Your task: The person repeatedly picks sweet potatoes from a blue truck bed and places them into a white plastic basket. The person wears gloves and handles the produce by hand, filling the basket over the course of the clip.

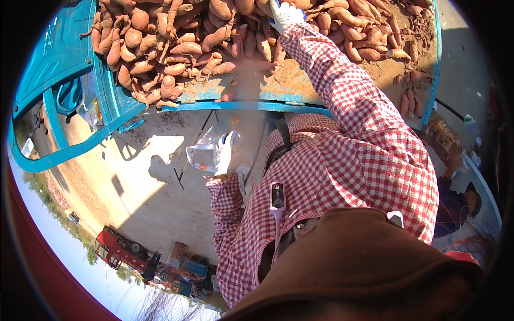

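Observation:
My left hand, in a white work glove with blue on it, is low in front of my body, below the truck bed's edge. It grips a clear plastic bag with some coloured print. My right hand, gloved the same way, reaches far out at the top of the head view. It is among the piled sweet potatoes; its fingertips meet the picture's rim, so whether it grips one is unclear. The sweet potatoes lie heaped on a dirt-covered blue truck bed.
A blue metal edge runs between me and the pile. At left juts a blue panel with a curved frame. More plastic bags hang by it. Small sweet potatoes lie at right. A red truck stands farther off on the concrete ground.

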Action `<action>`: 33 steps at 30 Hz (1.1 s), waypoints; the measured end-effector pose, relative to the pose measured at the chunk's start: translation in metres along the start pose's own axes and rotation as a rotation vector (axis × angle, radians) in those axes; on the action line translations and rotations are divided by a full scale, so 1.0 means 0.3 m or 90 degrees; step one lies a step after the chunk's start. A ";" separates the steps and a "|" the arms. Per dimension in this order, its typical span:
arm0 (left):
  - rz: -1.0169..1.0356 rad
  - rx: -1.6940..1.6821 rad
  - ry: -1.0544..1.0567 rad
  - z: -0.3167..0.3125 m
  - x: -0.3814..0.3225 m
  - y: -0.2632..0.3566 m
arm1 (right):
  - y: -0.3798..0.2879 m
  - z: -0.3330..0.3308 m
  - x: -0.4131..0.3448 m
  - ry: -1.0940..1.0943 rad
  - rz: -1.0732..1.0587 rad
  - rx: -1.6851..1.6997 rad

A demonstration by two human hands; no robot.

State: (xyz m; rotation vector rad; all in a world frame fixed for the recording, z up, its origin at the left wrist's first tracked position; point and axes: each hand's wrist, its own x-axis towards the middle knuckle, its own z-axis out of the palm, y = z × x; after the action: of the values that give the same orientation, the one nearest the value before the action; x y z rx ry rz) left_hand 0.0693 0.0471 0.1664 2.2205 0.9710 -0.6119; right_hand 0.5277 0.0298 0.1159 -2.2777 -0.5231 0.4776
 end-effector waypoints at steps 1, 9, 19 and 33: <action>0.101 -0.128 0.073 -0.037 0.132 0.085 | 0.201 0.067 0.078 -0.010 -0.054 -0.020; 0.134 -1.193 -0.167 0.050 0.693 0.571 | 0.175 -0.135 -0.345 -0.511 0.322 0.880; 0.128 -1.262 -0.053 -0.007 0.535 0.525 | -0.047 -0.195 0.309 0.129 -0.326 -0.368; 0.243 -1.617 -0.091 -0.202 0.316 0.481 | 0.025 0.055 -0.375 -0.539 0.071 0.656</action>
State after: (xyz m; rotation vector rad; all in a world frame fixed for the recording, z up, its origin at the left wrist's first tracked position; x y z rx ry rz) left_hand 0.2486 0.0584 0.2011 -0.0449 0.3817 0.5792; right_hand 0.4260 -0.0216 0.1199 -1.0489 -0.3897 1.4025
